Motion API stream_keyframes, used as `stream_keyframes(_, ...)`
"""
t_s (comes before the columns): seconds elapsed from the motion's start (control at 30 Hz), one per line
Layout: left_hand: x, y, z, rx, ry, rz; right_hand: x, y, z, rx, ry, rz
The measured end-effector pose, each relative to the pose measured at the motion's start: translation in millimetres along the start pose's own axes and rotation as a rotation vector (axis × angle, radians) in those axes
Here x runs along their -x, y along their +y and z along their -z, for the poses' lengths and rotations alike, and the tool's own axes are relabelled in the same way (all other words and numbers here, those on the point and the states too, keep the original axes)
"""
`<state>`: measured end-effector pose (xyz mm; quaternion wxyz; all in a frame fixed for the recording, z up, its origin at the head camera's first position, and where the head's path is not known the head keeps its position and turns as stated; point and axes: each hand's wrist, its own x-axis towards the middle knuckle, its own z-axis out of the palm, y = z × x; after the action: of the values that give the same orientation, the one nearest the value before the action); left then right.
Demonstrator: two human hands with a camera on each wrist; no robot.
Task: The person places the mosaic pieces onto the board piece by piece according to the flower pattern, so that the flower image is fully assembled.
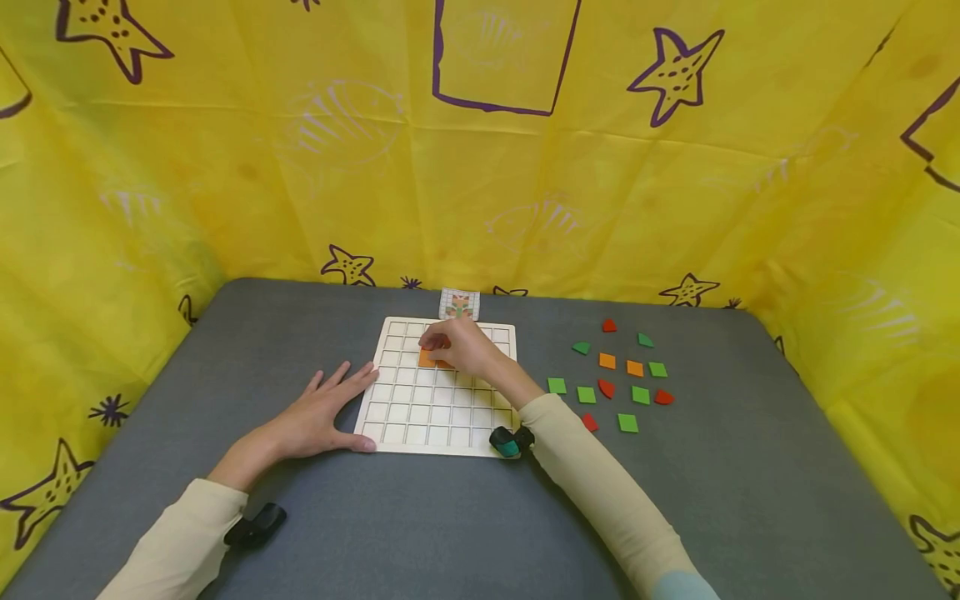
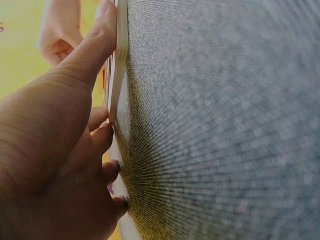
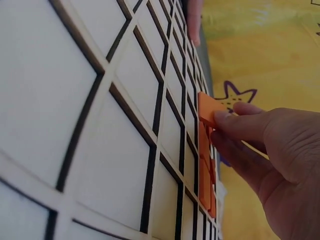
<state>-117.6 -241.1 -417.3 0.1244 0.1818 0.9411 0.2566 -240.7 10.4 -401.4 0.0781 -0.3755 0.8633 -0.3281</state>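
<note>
Orange tile (image 3: 207, 108) is pinched by R hand (image 1: 467, 347) at upper part of grid board (image 1: 427, 413), beside other orange pcs (image 3: 204, 186); L hand (image 1: 321, 418), fingers spread, touches board's L edge. 13 loose pcs (image 1: 587, 395) lie R.

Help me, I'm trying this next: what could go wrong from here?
The right hand pinches an orange tile that sits at an angle to the other orange tiles on the board; it could catch on them or nudge them. The left hand touches the board's edge, so a push there might shift it. The right sleeve lies close to a loose red tile and could brush it when moving away.
</note>
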Motion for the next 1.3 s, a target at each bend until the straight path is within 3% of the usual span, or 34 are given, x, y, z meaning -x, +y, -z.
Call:
stream_keyframes(0.33, 6.5, -1.2, 0.9, -0.007, 0.044, -0.04, -2.3, 1.2, -9.0, -0.008, 0.047, 0.004)
stream_keyframes(0.83, 3.2, 0.6, 0.7, -0.001, 0.024, -0.027, 2.0, 4.1, -11.8, -0.034, 0.069, -0.012)
stream_keyframes(1.3, 2.8, 3.0, 1.5, 0.006, 0.032, -0.043, 17.5, 10.5, 10.3, 0.017, 0.055, 0.03)
